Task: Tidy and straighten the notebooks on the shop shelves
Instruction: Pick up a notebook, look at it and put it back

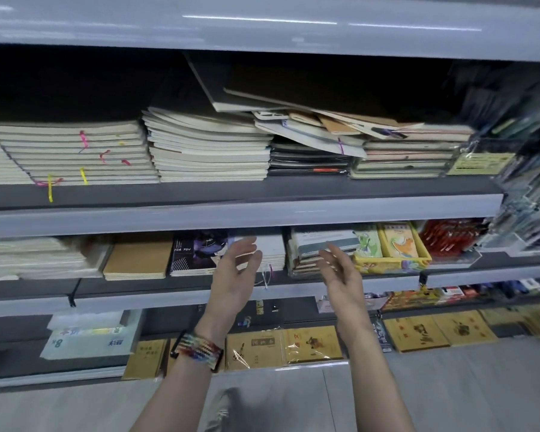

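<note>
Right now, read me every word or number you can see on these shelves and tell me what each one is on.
"FOR YOU": on the dark notebook.
"8K", probably: on the white packet, lower left.
Yellow booklets and yellow label: print too blurred to read.

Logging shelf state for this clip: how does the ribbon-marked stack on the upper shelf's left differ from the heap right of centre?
The ribbon-marked stack lies flat in even layers; the heap has notebooks tilted and crossing each other. The stack's books look alike, cream-edged; the heap mixes sizes and brown covers. Both sit on the upper shelf.
</note>
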Action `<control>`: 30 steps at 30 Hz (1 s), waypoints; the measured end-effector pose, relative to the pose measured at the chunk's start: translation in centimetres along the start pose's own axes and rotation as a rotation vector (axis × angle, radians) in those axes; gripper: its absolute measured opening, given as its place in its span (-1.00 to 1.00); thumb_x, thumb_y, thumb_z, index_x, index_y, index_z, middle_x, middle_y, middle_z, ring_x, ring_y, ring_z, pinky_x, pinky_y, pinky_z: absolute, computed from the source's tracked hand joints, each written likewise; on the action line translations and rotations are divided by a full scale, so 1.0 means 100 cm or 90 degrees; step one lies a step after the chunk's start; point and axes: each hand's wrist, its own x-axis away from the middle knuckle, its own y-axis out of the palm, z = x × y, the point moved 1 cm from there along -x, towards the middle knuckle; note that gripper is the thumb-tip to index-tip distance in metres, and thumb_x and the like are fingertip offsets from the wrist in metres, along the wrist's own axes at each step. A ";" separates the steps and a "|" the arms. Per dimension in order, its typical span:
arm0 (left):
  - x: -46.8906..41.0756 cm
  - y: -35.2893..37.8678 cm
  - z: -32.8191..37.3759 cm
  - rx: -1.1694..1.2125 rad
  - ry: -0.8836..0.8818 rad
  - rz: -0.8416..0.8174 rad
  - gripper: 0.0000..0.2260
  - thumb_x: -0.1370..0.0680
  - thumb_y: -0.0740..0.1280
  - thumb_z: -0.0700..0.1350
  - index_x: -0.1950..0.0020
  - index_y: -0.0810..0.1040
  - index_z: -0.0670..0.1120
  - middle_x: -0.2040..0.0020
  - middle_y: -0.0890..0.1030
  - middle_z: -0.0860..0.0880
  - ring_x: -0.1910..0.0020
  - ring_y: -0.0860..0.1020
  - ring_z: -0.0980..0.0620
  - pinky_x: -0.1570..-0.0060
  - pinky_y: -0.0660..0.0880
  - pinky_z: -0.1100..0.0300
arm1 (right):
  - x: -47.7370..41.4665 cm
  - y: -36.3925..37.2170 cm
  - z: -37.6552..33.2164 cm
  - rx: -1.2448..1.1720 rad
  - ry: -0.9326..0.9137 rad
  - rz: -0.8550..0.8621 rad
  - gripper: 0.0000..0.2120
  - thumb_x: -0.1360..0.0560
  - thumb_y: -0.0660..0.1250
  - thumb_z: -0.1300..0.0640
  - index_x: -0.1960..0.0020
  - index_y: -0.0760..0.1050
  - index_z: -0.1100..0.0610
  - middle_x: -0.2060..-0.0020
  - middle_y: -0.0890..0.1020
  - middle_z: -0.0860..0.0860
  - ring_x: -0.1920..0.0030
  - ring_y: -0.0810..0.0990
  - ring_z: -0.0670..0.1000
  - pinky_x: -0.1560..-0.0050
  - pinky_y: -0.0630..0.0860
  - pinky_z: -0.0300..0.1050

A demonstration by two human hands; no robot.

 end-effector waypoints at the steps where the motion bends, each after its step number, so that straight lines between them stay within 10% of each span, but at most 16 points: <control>1: 0.003 -0.001 0.007 -0.002 0.015 0.006 -0.75 -0.63 0.30 -0.06 -0.32 0.51 0.08 -0.17 0.58 0.16 -0.10 0.52 0.32 0.08 0.40 0.50 | 0.002 -0.003 -0.004 -0.003 -0.012 0.001 -0.62 -0.64 0.28 0.15 -0.43 0.42 -0.10 -0.23 0.56 -0.18 -0.17 0.46 -0.29 -0.33 0.37 -0.12; 30: 0.024 -0.019 0.161 0.079 0.294 0.081 -0.78 -0.61 0.33 -0.09 -0.25 0.54 0.08 -0.06 0.62 0.11 -0.05 0.60 0.23 0.04 0.50 0.43 | -0.002 -0.050 -0.106 -0.055 -0.237 0.044 -0.68 -0.63 0.31 0.11 -0.35 0.48 -0.13 -0.16 0.63 -0.24 -0.14 0.57 -0.32 -0.11 0.48 -0.32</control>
